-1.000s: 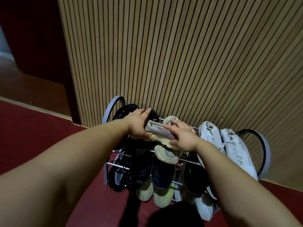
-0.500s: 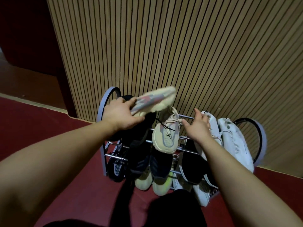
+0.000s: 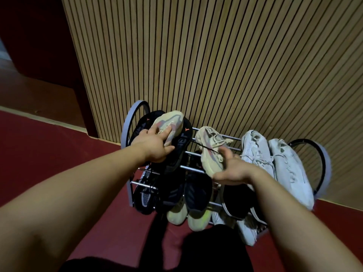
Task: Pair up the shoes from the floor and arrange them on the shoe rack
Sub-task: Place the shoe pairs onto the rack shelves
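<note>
A metal shoe rack (image 3: pixel 214 152) stands against the slatted wall. My left hand (image 3: pixel 155 146) grips a beige sneaker (image 3: pixel 170 124) and holds it over black shoes (image 3: pixel 178 152) at the rack's top left. Its beige mate (image 3: pixel 211 152) lies on the top shelf in the middle. My right hand (image 3: pixel 229 167) hovers just in front of that mate, fingers relaxed, holding nothing. Two white sneakers (image 3: pixel 275 163) sit side by side at the top right.
Lower shelves hold dark mesh shoes (image 3: pixel 146 199), navy shoes with pale yellow soles (image 3: pixel 196 205) and black-and-white shoes (image 3: pixel 239 209). The wood-slat wall (image 3: pixel 216 65) is right behind the rack. Dark red floor (image 3: pixel 59 144) spreads to the left and right.
My left hand lifted the beige sneaker off the middle of the top shelf and carried it left over the black shoes. My right hand let go and drew back in front of the mate.
</note>
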